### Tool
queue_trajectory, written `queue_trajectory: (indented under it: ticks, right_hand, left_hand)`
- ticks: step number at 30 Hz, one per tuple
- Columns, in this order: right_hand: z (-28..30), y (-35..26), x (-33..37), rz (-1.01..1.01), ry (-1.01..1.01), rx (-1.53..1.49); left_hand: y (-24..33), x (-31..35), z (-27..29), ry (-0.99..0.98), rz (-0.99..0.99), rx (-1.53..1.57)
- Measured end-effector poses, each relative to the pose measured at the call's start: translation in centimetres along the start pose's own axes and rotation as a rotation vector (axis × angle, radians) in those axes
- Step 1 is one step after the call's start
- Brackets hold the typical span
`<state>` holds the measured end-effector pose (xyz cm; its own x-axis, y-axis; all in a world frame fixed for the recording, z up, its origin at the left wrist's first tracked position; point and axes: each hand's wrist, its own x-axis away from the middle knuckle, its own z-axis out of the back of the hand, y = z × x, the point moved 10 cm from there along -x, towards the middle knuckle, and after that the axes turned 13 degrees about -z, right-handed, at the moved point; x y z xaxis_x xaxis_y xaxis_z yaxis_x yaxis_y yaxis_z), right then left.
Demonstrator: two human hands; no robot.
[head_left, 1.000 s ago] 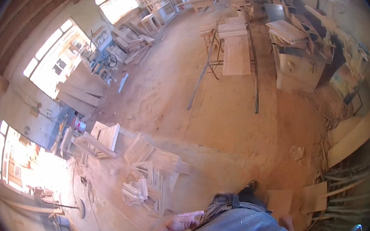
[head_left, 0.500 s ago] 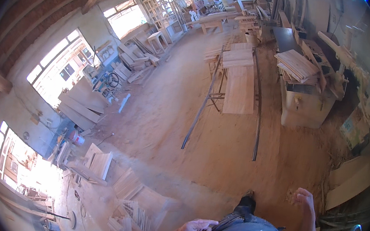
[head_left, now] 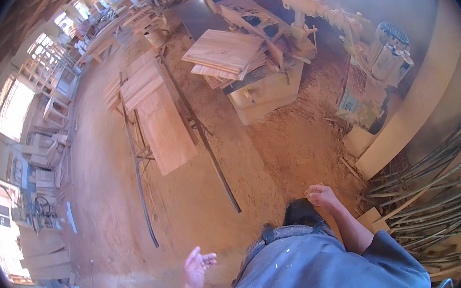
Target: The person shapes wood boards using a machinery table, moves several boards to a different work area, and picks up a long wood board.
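Observation:
My left hand (head_left: 199,265) hangs over the floor at the lower middle, its fingers loosely bent and apart with nothing in them. In front of my body is my right hand (head_left: 322,196), its fingers curled closed; whether anything small is in them is hidden. Neither hand touches any workpiece. Nearest ahead, a wide wooden panel (head_left: 169,143) lies on a low stand between two long dark metal bars (head_left: 220,183). Beyond it, a stack of wooden boards (head_left: 220,52) rests on a pale, box-shaped machine (head_left: 272,95).
On the right, a dusty machine with a long arm (head_left: 325,13) stands by the wall. Close by are a tall leaning board (head_left: 415,101) and a heap of thin rods (head_left: 432,204). Furniture frames and boards (head_left: 49,153) line the windowed left wall. Sawdust covers the floor.
My view has swung to the right, bringing the rods and leaning board into fuller sight. My left hand has come away from my clothing, and the bench with panels appears closer.

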<state>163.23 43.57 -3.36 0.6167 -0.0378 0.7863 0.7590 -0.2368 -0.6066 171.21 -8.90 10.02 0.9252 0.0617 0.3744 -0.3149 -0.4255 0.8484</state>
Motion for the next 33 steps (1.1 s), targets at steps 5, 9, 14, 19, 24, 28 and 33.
queue_trajectory:
  ticks: [5, 9, 14, 19, 24, 28, 33]
  right_hand:
    - [-0.3, -9.4, -5.2, -0.047, -0.012, -0.167]
    - [-2.4, -18.3, -14.7, 0.044, -0.146, -0.278]
    - [-8.4, -30.4, -22.3, 0.098, -0.26, -0.225]
    - [-10.8, -39.2, -31.7, 0.069, -0.185, -0.463]
    - [-9.2, -43.2, -43.2, 0.054, -0.03, -0.894]
    - [-10.7, -46.8, -48.2, 0.149, 0.065, -1.007]
    - [-11.0, -47.5, -49.1, 0.17, 0.17, -1.239]
  left_hand:
    - [5.4, -18.2, -8.2, -0.048, -0.238, -0.234]
    - [3.5, -30.0, -17.9, -0.067, -0.252, -0.049]
    - [-0.3, -38.8, -24.5, -0.097, -0.04, -0.017]
    - [5.4, -52.9, -23.6, -0.124, -0.128, -0.065]
    - [8.6, -69.2, -24.1, 0.132, -0.018, 0.362]
    - [4.9, -80.7, -25.9, -0.164, 0.02, 0.493]
    - [-0.2, -85.2, -26.6, -0.199, 0.182, 0.538]
